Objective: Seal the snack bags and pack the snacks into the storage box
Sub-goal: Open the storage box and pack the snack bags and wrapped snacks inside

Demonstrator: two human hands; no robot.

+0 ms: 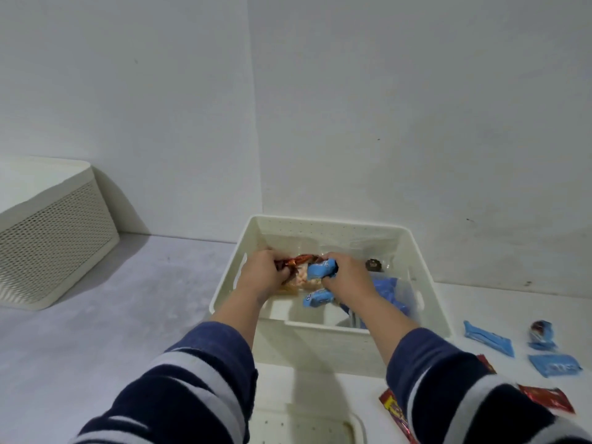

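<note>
A cream storage box (426, 302) stands open in front of me on the table. Both hands reach down inside it. My left hand (262, 274) grips red-orange snack packets (299, 260) near the box's far left. My right hand (347, 274) grips a small blue snack packet (320, 270). Under the hands lie a clear bag of pale snacks (302, 283), another blue packet (317, 299), a larger blue bag (389, 293) and a small dark round item (374, 265).
On the table to the right lie loose snacks: a long blue packet (488, 338), a small blue-and-brown one (541, 334), a flat blue one (554, 365) and red packets (547, 399). A cream perforated lid (307, 427) sits near me. A second perforated box (54, 238) stands upside down far left.
</note>
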